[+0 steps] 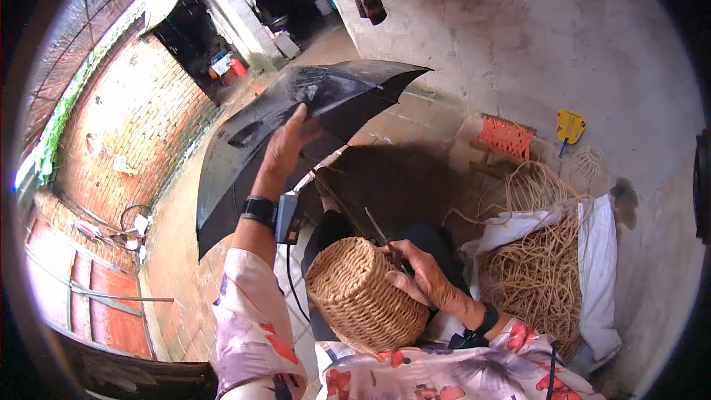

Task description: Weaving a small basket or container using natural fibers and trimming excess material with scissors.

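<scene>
A woven straw basket (370, 304) rests tilted on my lap, its flat round base turned up and away from me. My right hand (429, 278) lies against the basket's right side, its fingers closed around a dark-handled pair of scissors (381, 230) with the blade pointing up and away. My left hand (285, 144) reaches forward, fingers stretched out, over the black umbrella (244, 170). Its fingertips overlap the umbrella cloth; whether they press on it I cannot tell. The umbrella is spread on the ground in front of me, with a thin shaft running toward my lap.
To my right, a white sack (598, 274) holds a tangle of straw cord (529, 274). Beyond it are a stool with orange webbing (507, 137) and a yellow fly swatter (570, 126) by the wall. A grey box (289, 218) with a cable hangs at my left wrist.
</scene>
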Available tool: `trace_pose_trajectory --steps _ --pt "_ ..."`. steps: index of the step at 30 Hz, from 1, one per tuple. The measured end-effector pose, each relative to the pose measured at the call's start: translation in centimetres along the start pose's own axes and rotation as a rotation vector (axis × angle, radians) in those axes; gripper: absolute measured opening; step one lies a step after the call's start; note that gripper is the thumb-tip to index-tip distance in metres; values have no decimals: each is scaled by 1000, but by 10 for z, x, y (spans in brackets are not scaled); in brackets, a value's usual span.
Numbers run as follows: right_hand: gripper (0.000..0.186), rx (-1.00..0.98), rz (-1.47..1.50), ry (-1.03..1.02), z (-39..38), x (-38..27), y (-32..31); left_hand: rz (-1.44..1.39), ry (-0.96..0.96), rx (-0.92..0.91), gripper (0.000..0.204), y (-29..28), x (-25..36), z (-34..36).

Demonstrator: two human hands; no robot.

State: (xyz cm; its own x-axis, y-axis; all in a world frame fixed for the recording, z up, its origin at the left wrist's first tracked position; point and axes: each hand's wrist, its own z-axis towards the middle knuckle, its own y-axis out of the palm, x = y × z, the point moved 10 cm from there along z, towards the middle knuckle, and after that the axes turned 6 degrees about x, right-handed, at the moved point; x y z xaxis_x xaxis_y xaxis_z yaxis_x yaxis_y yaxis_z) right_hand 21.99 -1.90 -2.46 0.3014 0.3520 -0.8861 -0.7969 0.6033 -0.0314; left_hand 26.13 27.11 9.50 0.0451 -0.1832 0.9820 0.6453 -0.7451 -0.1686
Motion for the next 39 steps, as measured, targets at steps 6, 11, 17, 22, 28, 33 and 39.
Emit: trace_pose_trajectory --steps 6,11,17,22,28,33,39 --pt "50 17 -33 -43 -3 -6 -6 -347 -71 -101 48 22 -26 -15" --pt "50 15 12 26 -3 -7 -5 -545 -119 -51 56 0 -23 -34" --pt "53 -9 -3 18 -2 -6 -2 -704 -59 225 46 -56 -23 -45" --pt "54 3 -28 -14 -4 -9 -1 -518 -19 360 50 -80 -29 -43" --pt "53 3 -1 24 -4 -9 -2 -112 224 658 71 -130 9 -71" --pt "52 -44 -4 17 -4 -7 2 91 114 744 80 -132 9 -82" --pt "51 -43 -26 4 -4 2 5 397 160 404 61 -100 10 -59"
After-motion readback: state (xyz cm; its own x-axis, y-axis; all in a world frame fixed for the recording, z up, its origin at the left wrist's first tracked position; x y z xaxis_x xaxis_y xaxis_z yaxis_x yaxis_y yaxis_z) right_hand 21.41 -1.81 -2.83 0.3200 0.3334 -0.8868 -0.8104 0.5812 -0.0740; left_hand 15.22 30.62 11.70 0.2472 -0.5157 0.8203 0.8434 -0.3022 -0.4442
